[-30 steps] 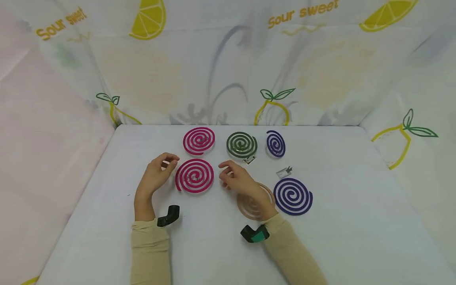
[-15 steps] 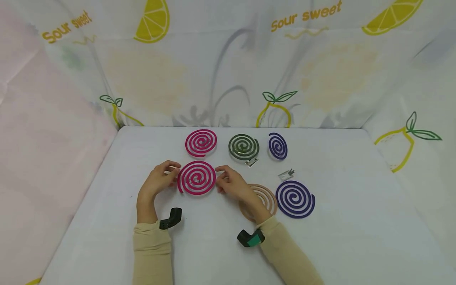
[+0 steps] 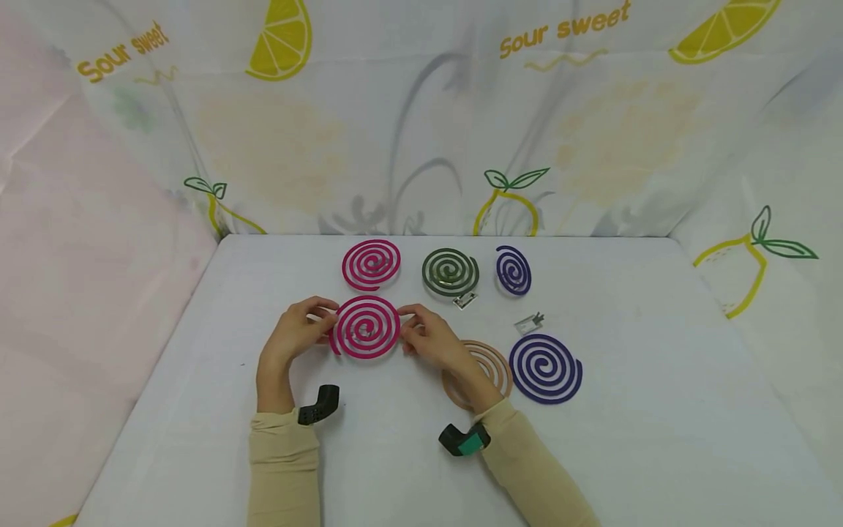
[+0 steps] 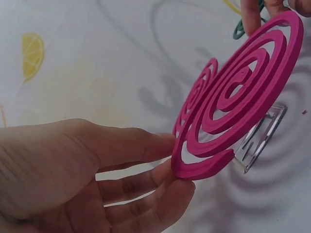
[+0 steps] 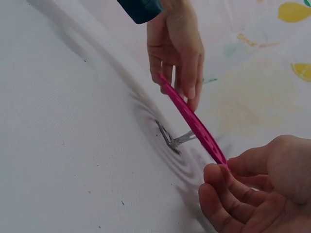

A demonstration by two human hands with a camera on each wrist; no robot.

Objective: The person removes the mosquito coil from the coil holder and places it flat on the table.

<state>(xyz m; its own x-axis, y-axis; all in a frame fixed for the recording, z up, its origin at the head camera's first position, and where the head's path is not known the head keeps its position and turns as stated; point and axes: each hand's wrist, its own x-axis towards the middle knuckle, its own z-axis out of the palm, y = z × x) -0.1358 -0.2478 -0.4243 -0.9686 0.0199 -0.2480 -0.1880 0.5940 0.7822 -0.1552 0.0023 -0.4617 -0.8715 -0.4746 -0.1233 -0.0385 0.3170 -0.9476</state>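
Observation:
Both hands hold a pink mosquito coil by opposite edges. My left hand pinches its left rim; the left wrist view shows the thumb above and fingers below the coil's outer end. On the right rim, my right hand pinches with thumb and fingers, plain in the right wrist view. Under the coil is a small metal stand on the table; whether they touch I cannot tell. Behind lies a second pink coil, raised on its own support.
At the back are a green coil and a tilted dark blue coil. A tan coil lies partly under the right forearm, beside a flat blue coil. Two metal stands, one nearer and one farther, lie close by.
Both hands have closed in on the near pink coil and now grip its edges. That coil has shifted slightly to the right. The other coils stay in place; the head view has moved a little.

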